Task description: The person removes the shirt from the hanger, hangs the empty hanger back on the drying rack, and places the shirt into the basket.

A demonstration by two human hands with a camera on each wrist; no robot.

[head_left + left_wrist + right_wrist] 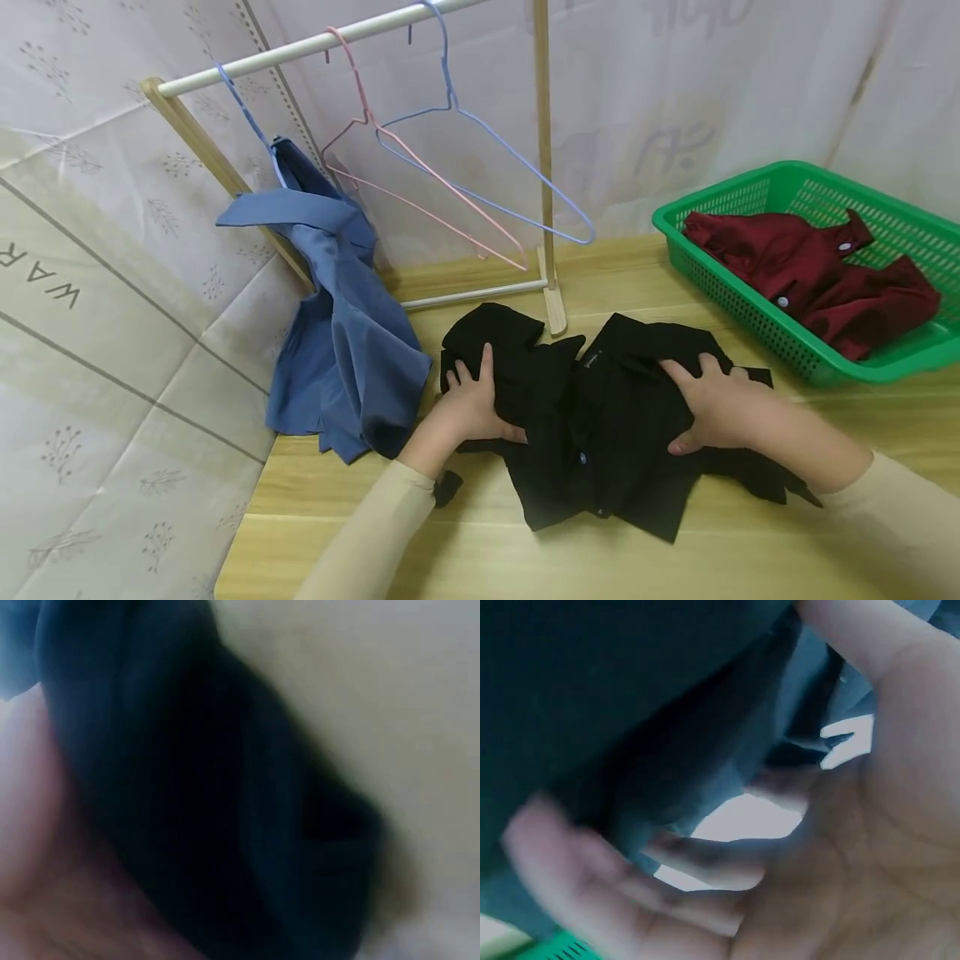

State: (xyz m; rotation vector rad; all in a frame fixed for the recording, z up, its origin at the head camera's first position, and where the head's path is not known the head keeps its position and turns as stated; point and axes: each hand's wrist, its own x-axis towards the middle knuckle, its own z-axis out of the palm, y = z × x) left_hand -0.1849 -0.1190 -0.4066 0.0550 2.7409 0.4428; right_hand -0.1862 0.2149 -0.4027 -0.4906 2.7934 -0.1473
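Observation:
A black shirt (555, 408) with small buttons lies spread on the wooden table. My left hand (472, 408) rests on its left part, fingers spread and thumb stretched inward. On the other side my right hand (716, 408) touches the cloth, its fingers apart and its thumb lower down. The right wrist view has the palm and loosely bent fingers (577, 877) beside the dark shirt (592, 690), with gaps between them. Blurred dark cloth (172, 750) fills much of the left wrist view, and most of the left hand is hidden there.
Behind the shirt stands a rack with a white bar (300, 52). A blue garment (352, 325) hangs at its left, beside a bare pink hanger (358, 81) and a bare blue hanger (446, 58). A green basket (750, 312) at right holds a dark red shirt (795, 258).

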